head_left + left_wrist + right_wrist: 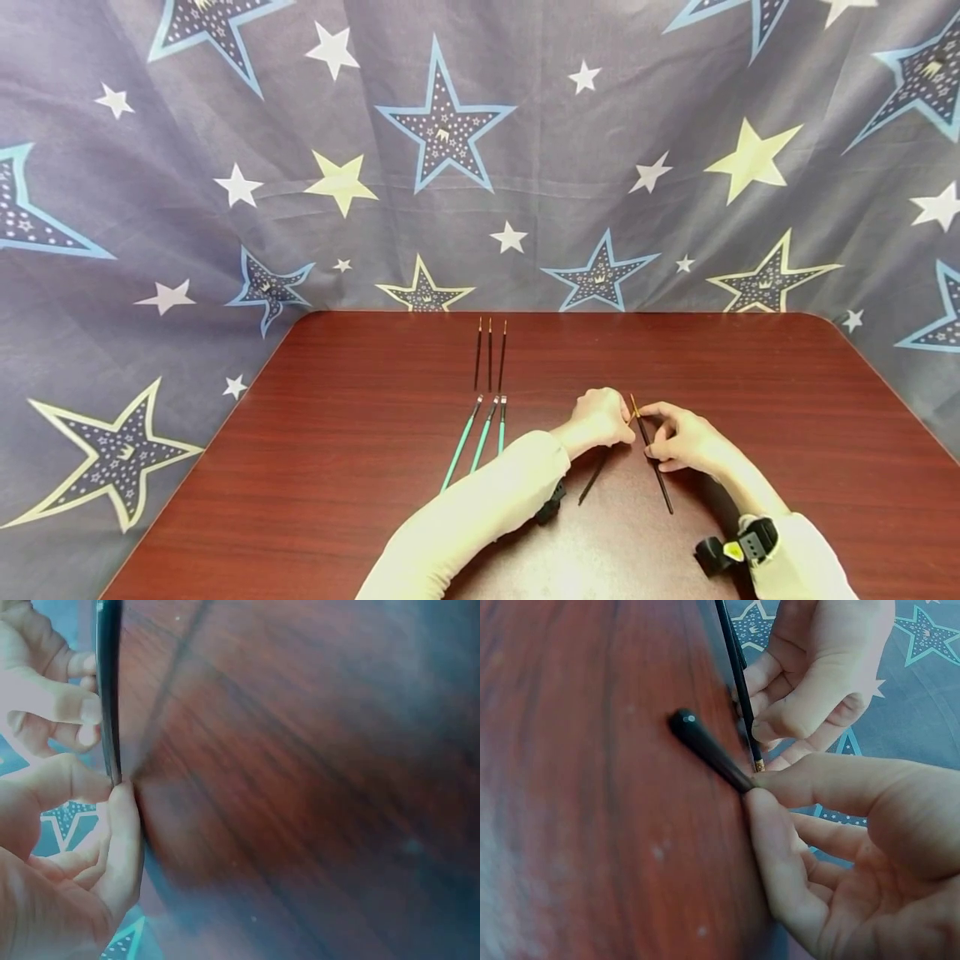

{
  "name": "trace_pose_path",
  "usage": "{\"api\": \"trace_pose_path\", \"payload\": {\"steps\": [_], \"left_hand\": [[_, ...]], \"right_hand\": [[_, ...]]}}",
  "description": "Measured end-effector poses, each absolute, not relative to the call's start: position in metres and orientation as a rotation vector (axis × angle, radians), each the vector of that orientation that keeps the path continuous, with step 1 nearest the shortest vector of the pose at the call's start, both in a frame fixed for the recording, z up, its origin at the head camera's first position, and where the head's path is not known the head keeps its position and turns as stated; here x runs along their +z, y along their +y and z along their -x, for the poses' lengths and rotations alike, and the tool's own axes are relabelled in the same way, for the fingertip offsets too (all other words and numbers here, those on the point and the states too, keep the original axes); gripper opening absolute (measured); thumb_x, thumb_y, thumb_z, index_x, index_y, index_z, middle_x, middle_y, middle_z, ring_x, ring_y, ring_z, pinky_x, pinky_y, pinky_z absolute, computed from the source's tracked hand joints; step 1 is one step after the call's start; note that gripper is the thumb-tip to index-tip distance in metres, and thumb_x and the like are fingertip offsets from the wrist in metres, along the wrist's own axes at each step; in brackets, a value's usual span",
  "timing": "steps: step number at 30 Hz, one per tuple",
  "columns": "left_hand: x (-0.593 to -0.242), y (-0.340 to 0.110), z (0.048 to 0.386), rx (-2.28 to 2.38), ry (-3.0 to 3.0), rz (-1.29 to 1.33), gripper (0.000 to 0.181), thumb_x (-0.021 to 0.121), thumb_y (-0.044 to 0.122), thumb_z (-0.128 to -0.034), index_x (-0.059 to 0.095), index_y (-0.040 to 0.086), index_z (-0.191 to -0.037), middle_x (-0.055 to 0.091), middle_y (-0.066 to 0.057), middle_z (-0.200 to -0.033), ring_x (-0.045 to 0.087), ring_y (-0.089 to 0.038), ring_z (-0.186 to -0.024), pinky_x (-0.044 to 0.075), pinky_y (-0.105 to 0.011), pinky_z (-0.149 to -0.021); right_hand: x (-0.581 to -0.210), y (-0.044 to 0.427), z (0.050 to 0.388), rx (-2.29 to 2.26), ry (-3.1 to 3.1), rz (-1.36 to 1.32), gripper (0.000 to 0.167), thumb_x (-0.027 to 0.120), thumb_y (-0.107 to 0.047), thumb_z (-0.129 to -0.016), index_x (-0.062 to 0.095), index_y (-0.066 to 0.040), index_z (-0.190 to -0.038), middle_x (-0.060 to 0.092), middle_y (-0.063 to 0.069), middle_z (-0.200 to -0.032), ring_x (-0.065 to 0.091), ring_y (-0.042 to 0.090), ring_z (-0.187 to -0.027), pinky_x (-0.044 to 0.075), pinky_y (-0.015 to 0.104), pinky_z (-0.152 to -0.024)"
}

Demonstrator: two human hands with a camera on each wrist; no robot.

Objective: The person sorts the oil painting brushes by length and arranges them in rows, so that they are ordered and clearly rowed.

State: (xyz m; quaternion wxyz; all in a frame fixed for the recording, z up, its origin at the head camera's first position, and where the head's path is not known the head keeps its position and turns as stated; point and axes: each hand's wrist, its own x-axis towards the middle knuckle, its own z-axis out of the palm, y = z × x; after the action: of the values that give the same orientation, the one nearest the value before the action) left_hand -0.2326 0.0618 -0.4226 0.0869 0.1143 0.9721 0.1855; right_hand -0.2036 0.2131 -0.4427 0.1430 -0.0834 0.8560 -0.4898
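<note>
My left hand [600, 419] pinches a thin black paintbrush [592, 477] whose handle slants down toward the near side of the table. Just to its right, my right hand [686, 437] pinches a second black paintbrush [660, 479] between thumb and fingers. The tip ends of both brushes come close together between the hands; whether they touch I cannot tell. In the left wrist view a dark handle [109, 690] stands in the left fingers. The right wrist view shows a rounded handle end [697, 739] in the right fingers and a gold ferrule near the left thumb.
Three black paintbrushes [490, 354] lie side by side at the back of the reddish-brown table [337, 433]. Nearer, three teal-handled brushes [461, 450] lie fanned out, partly behind the left sleeve [480, 517]. A star-patterned cloth [525, 167] hangs behind the table.
</note>
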Motion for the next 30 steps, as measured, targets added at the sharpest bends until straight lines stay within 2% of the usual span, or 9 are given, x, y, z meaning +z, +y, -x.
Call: {"api": "trace_pose_path", "payload": {"steps": [6,13,16,22,25,30], "left_hand": [[-0.423,0.057,0.232,0.49,2.931,-0.433,0.013,0.077,0.022,-0.0643,0.065,0.023,-0.071,0.06,0.013,-0.071,0.06,-0.009,-0.073,0.048,-0.018,-0.055],[-0.422,0.049,0.229,0.45,2.931,-0.464,0.023,0.081,0.027,-0.0624,0.066,0.023,-0.08,0.063,0.012,-0.078,0.062,-0.011,-0.081,0.051,-0.019,-0.065],[-0.419,0.047,0.227,0.426,2.906,-0.496,0.027,0.082,0.025,-0.0612,0.066,0.023,-0.082,0.063,0.013,-0.074,0.062,-0.009,-0.076,0.051,-0.017,-0.066],[-0.42,0.046,0.226,0.515,2.843,-0.465,0.023,0.078,0.015,-0.0629,0.066,0.022,-0.082,0.058,0.012,-0.052,0.055,-0.004,-0.05,0.048,-0.012,-0.058],[-0.421,0.045,0.226,0.632,2.8,-0.414,0.022,0.077,0.012,-0.0633,0.067,0.021,-0.08,0.057,0.01,-0.052,0.054,-0.003,-0.043,0.047,-0.011,-0.052],[-0.423,0.042,0.229,1.025,2.607,-0.233,0.022,0.073,0.0,-0.0643,0.068,0.015,-0.081,0.059,0.003,-0.058,0.059,-0.008,-0.044,0.051,-0.017,-0.043]], "right_hand": [[-0.442,0.212,0.203,-1.416,2.471,0.25,0.057,0.065,0.002,-0.07,0.045,0.003,-0.124,0.049,0.005,-0.067,0.056,0.016,-0.057,0.058,0.03,-0.053],[-0.442,0.212,0.202,-1.41,2.469,0.259,0.056,0.062,0.004,-0.071,0.045,0.004,-0.124,0.051,0.006,-0.067,0.059,0.016,-0.058,0.058,0.03,-0.053],[-0.441,0.212,0.202,-1.411,2.47,0.265,0.055,0.06,0.005,-0.071,0.045,0.004,-0.124,0.052,0.007,-0.068,0.059,0.017,-0.06,0.058,0.03,-0.053],[-0.44,0.211,0.202,-1.417,2.454,0.257,0.055,0.06,0.005,-0.071,0.044,0.003,-0.124,0.052,0.007,-0.068,0.059,0.017,-0.061,0.058,0.03,-0.053],[-0.441,0.211,0.202,-1.415,2.457,0.252,0.056,0.061,0.004,-0.071,0.045,0.003,-0.124,0.05,0.006,-0.067,0.058,0.017,-0.059,0.058,0.03,-0.053],[-0.441,0.211,0.202,-1.413,2.464,0.244,0.056,0.062,0.004,-0.071,0.044,0.003,-0.125,0.05,0.005,-0.067,0.057,0.016,-0.058,0.058,0.03,-0.053]]}}
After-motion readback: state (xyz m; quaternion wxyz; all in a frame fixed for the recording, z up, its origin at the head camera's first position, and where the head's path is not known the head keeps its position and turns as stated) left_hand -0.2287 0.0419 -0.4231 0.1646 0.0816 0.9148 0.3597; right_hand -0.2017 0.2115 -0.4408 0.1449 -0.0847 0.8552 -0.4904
